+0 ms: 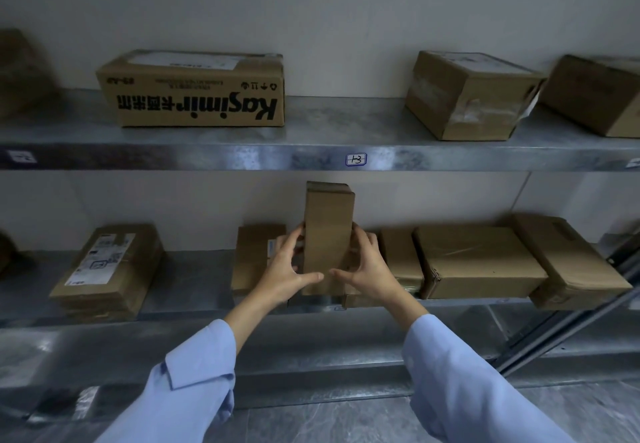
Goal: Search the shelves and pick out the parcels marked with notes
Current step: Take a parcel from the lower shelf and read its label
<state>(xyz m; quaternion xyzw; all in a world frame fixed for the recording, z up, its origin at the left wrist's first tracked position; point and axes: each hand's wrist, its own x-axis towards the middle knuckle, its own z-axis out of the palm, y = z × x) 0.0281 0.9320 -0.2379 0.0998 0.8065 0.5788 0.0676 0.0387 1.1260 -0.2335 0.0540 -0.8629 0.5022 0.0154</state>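
Observation:
A narrow brown cardboard parcel (327, 231) stands on end at the middle of the lower shelf (194, 280), tipped up above other flat parcels. My left hand (289, 267) grips its left side and my right hand (363, 264) grips its right side, thumbs on the front face. No note shows on the face turned to me. A flat parcel (254, 252) lies just behind my left hand.
The lower shelf also holds a labelled parcel (107, 269) at the left and several brown parcels (478, 260) at the right. On the upper shelf (311, 155) sit a Kasimir box (194, 91) and two boxes (467, 96) at the right. A shelf tag (355, 159) is on the edge.

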